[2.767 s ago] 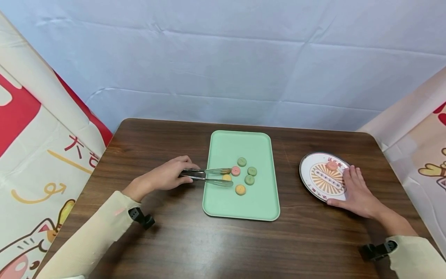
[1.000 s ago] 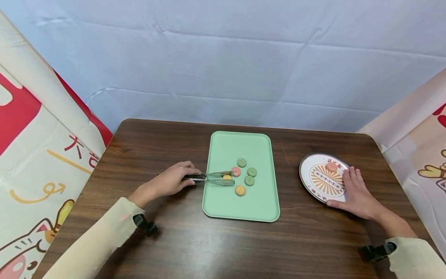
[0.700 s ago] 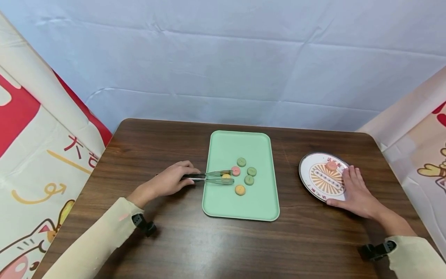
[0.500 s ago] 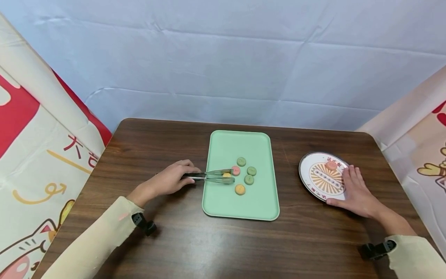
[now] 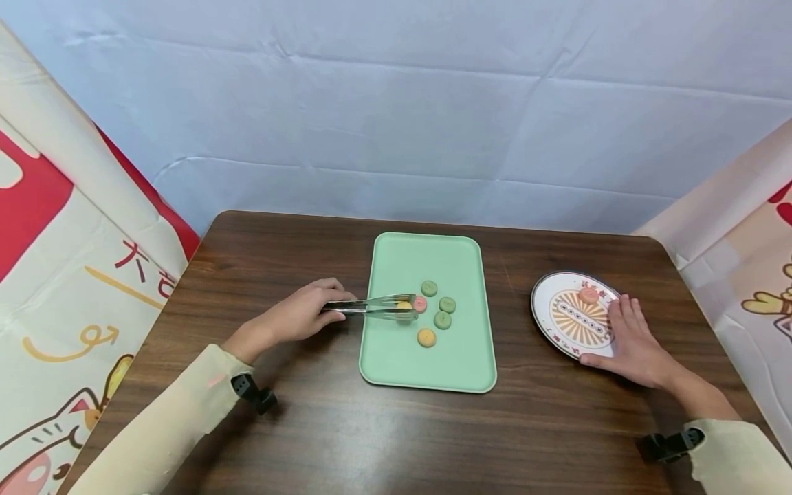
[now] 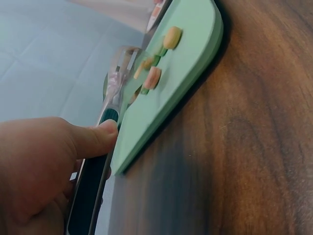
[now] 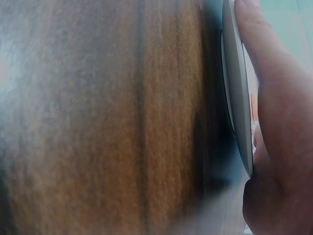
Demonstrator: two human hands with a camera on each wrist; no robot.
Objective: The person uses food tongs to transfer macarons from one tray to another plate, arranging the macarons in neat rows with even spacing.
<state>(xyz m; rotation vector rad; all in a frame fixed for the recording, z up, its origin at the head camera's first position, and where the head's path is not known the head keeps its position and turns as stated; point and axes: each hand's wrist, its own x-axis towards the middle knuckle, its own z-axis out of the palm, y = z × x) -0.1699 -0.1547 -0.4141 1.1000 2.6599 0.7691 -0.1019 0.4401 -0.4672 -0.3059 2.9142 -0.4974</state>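
Observation:
My left hand (image 5: 303, 311) grips metal tongs (image 5: 377, 306) with black handles, reaching in over the left edge of a light green tray (image 5: 427, 368). Between the tongs' tips shows a yellow button-shaped piece (image 5: 403, 305); whether it is clear of the tray I cannot tell. A pink piece (image 5: 419, 304) lies just past the tips. In the left wrist view, my thumb (image 6: 95, 139) presses along the handle. My right hand (image 5: 637, 347) rests with straight, spread fingers on the right rim of a white patterned plate (image 5: 559, 289), which bears one pink piece (image 5: 589, 295).
Green pieces (image 5: 447, 304) lie to the right of the tongs on the tray, and another yellow piece (image 5: 427, 337) lies nearer the front. Tray and plate stand apart on a dark wooden table (image 5: 346, 426). A pale cloth (image 5: 396, 124) hangs behind its far edge.
The tongs' tips have drawn closer together and shifted slightly toward the far side, with the yellow piece between them. My right hand and the plate have stayed put.

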